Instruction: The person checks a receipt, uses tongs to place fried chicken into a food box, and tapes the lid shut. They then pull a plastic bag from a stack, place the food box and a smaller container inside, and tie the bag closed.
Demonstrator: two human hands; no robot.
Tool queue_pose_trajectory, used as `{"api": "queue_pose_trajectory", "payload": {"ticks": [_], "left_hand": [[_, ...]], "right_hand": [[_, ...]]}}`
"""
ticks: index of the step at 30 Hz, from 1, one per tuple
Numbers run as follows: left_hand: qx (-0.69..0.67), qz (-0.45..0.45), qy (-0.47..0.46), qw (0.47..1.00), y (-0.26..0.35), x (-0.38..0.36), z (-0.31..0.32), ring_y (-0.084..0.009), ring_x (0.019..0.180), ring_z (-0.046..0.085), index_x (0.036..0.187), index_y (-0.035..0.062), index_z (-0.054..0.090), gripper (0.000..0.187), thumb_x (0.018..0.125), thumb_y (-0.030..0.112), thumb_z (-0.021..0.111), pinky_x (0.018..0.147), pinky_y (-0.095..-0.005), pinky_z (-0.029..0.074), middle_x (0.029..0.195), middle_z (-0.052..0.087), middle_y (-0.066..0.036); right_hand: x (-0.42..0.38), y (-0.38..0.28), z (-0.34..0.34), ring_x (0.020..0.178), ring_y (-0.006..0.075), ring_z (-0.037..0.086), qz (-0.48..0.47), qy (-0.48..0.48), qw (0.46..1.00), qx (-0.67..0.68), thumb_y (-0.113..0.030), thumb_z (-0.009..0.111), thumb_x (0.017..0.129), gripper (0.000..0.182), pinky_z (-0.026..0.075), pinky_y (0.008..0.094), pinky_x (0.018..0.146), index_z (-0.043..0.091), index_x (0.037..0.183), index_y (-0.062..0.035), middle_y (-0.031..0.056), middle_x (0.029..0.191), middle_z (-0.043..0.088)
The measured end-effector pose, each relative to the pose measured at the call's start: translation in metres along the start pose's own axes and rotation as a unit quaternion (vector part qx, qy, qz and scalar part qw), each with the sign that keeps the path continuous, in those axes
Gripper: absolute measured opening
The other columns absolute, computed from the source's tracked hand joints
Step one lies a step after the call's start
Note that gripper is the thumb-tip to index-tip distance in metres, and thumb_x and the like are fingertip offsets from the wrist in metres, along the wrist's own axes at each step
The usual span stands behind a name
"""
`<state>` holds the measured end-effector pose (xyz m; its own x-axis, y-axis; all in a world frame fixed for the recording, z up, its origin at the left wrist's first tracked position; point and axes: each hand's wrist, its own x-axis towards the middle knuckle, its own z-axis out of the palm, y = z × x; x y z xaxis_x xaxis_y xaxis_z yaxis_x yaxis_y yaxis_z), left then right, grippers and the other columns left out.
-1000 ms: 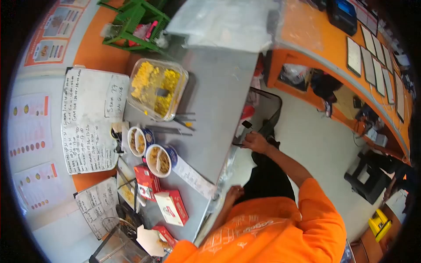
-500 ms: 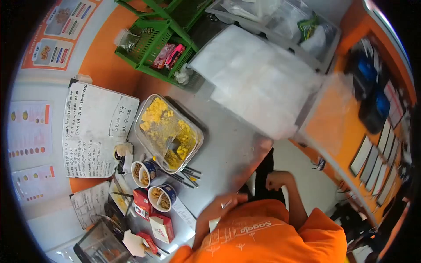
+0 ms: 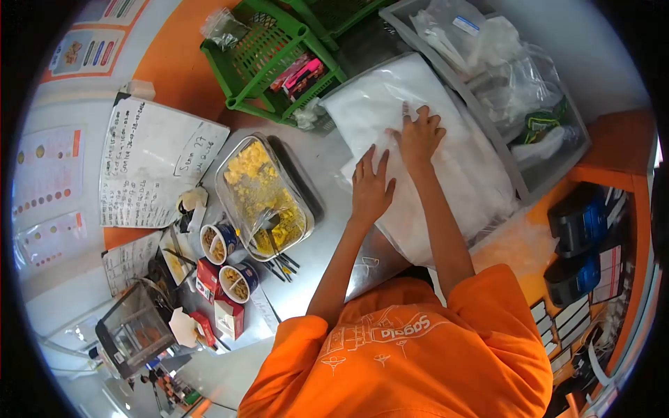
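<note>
Both my hands rest on a stack of white, translucent plastic sheets or bags (image 3: 460,181) lying on the metal table. My left hand (image 3: 371,191) lies flat with its fingers spread on the near-left side of the stack. Further up, my right hand (image 3: 419,141) touches the top sheet, its fingers apart and slightly bent. Neither hand holds anything. Left of them sits a clear-lidded tray (image 3: 306,216) of yellow crumbled food, with a dark utensil on it. Two paper cups (image 3: 250,272) of brown food stand beside the tray.
Green baskets (image 3: 237,83) with pink packets stand at the back. A grey divided bin (image 3: 512,174) of plastic bags borders the stack. Red-and-white boxes (image 3: 229,317) lie near the cups. A handwritten whiteboard (image 3: 150,164) leans at the left; dark machines (image 3: 580,223) sit on the right shelf.
Both my hands have moved from close to my body up and forward onto the stack, where they now lie spread. The plastic lies flatter, and the view has shifted.
</note>
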<state>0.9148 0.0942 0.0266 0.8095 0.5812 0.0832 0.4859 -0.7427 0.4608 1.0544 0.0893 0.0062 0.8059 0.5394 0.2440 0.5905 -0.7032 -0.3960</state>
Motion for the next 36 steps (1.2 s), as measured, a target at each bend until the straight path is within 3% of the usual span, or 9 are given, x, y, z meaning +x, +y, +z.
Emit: {"api": "queue_pose_trajectory", "payload": {"ticks": [8, 11, 15, 23, 27, 29, 32, 35, 36], "left_hand": [[0.071, -0.029, -0.041, 0.996, -0.004, -0.007, -0.013, -0.027, 0.12, 0.037, 0.132, 0.0177, 0.038, 0.062, 0.075, 0.017, 0.062, 0.094, -0.0446, 0.034, 0.138, 0.029, -0.01], [0.07, -0.028, -0.033, 0.997, -0.009, -0.007, -0.011, -0.0255, 0.121, 0.036, 0.132, 0.0198, 0.038, 0.062, 0.074, 0.017, 0.062, 0.093, -0.0453, 0.033, 0.138, 0.029, -0.009], [0.061, -0.039, -0.032, 0.997, -0.013, -0.008, -0.008, -0.0209, 0.124, 0.034, 0.131, 0.0193, 0.039, 0.062, 0.073, 0.018, 0.063, 0.093, -0.0463, 0.032, 0.139, 0.028, -0.009], [0.072, -0.011, -0.005, 0.997, -0.023, -0.01, -0.003, -0.0219, 0.122, 0.035, 0.132, 0.0215, 0.038, 0.063, 0.074, 0.02, 0.063, 0.091, -0.0451, 0.031, 0.14, 0.026, -0.009], [0.06, 0.004, -0.007, 0.998, -0.03, -0.014, -0.005, -0.0219, 0.123, 0.034, 0.131, 0.0225, 0.039, 0.062, 0.074, 0.02, 0.063, 0.09, -0.0447, 0.032, 0.14, 0.026, -0.009], [0.047, 0.012, -0.011, 0.999, -0.034, -0.015, -0.006, -0.0215, 0.124, 0.033, 0.131, 0.0214, 0.04, 0.061, 0.074, 0.019, 0.062, 0.091, -0.0468, 0.031, 0.14, 0.026, -0.009], [0.036, 0.025, -0.001, 0.999, -0.034, -0.023, -0.002, -0.0221, 0.127, 0.03, 0.13, 0.0211, 0.042, 0.059, 0.074, 0.018, 0.062, 0.095, -0.0515, 0.028, 0.141, 0.025, -0.01], [0.012, 0.04, 0.018, 0.999, -0.028, -0.03, 0.0, -0.0246, 0.13, 0.025, 0.129, 0.0207, 0.043, 0.057, 0.075, 0.018, 0.061, 0.098, -0.0575, 0.022, 0.141, 0.024, -0.01], [0.001, 0.042, 0.025, 0.999, -0.026, -0.031, 0.001, -0.0256, 0.131, 0.024, 0.128, 0.0204, 0.043, 0.056, 0.076, 0.018, 0.061, 0.099, -0.0596, 0.021, 0.141, 0.024, -0.01]], "right_hand": [[-0.007, 0.017, 0.004, 0.09, 0.0256, 0.043, -0.033, -0.027, 0.999, 0.019, -0.019, 0.075, 0.062, 0.029, 0.033, 0.0391, 0.076, 0.066, 0.085, -0.0031, 0.0072, 0.096, 0.047], [-0.011, 0.017, -0.003, 0.094, 0.0262, 0.042, -0.074, -0.006, 0.997, -0.002, -0.025, 0.075, 0.063, 0.032, 0.034, 0.042, 0.075, 0.067, 0.088, -0.0072, 0.0064, 0.099, 0.046], [-0.012, 0.0, -0.027, 0.096, 0.0255, 0.04, -0.032, -0.019, 0.997, -0.063, -0.026, 0.075, 0.062, 0.03, 0.031, 0.0434, 0.077, 0.067, 0.083, -0.0058, 0.0054, 0.105, 0.046], [-0.006, 0.005, -0.015, 0.102, 0.0257, 0.039, 0.001, -0.107, 0.989, -0.103, -0.028, 0.074, 0.064, 0.03, 0.031, 0.0467, 0.077, 0.066, 0.087, -0.0113, 0.0026, 0.107, 0.046], [-0.01, 0.003, -0.013, 0.103, 0.026, 0.038, -0.009, -0.069, 0.99, -0.12, -0.033, 0.075, 0.062, 0.034, 0.031, 0.0527, 0.079, 0.066, 0.087, -0.0112, 0.003, 0.113, 0.044], [-0.017, -0.006, -0.033, 0.104, 0.0262, 0.038, 0.003, -0.046, 0.988, -0.151, -0.035, 0.076, 0.06, 0.034, 0.031, 0.0569, 0.079, 0.066, 0.082, -0.01, 0.0033, 0.116, 0.042], [-0.02, 0.002, -0.03, 0.111, 0.029, 0.035, -0.021, -0.094, 0.954, -0.282, -0.042, 0.076, 0.059, 0.045, 0.032, 0.063, 0.076, 0.064, 0.092, -0.0141, 0.0032, 0.121, 0.039], [-0.012, -0.003, -0.033, 0.105, 0.0262, 0.038, -0.007, -0.171, 0.952, -0.255, -0.038, 0.076, 0.059, 0.036, 0.032, 0.061, 0.074, 0.065, 0.079, -0.0102, -0.0009, 0.118, 0.042], [-0.013, -0.002, -0.031, 0.104, 0.0256, 0.039, -0.019, -0.156, 0.956, -0.247, -0.036, 0.075, 0.06, 0.033, 0.032, 0.0604, 0.075, 0.065, 0.077, -0.0102, -0.0012, 0.116, 0.043]]}}
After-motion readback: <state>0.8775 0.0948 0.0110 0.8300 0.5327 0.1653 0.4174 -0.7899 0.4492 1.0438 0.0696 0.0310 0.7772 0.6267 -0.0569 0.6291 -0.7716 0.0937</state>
